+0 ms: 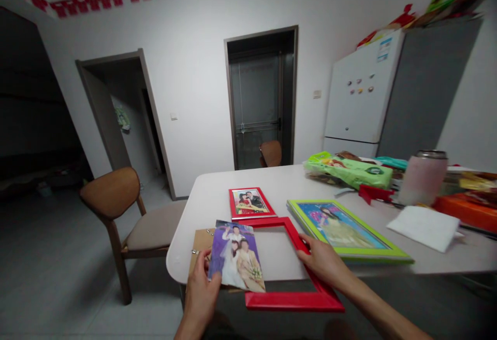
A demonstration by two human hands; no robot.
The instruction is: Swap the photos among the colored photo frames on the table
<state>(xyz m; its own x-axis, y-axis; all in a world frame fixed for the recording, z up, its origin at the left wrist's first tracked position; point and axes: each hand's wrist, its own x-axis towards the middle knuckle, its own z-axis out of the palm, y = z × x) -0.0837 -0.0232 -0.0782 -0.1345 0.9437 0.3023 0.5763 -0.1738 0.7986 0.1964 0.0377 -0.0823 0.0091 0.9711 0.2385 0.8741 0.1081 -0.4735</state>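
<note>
Left hand (202, 289) pinches purple rectangular paper photo (237, 263); right hand (325, 263) curls closed round red rectangular frame (287, 301), seemingly plastic, at two o'clock.

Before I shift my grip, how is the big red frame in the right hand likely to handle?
The big red frame would probably hold its shape, its sides looking straight. Its see-through middle suggests lightness for its size. It may tip if released, its near side reaching past the table.

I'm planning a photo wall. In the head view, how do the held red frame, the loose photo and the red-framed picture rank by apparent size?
1. Held red frame
2. Loose photo
3. Red-framed picture; it lies farther off, so true size is unsure
</note>
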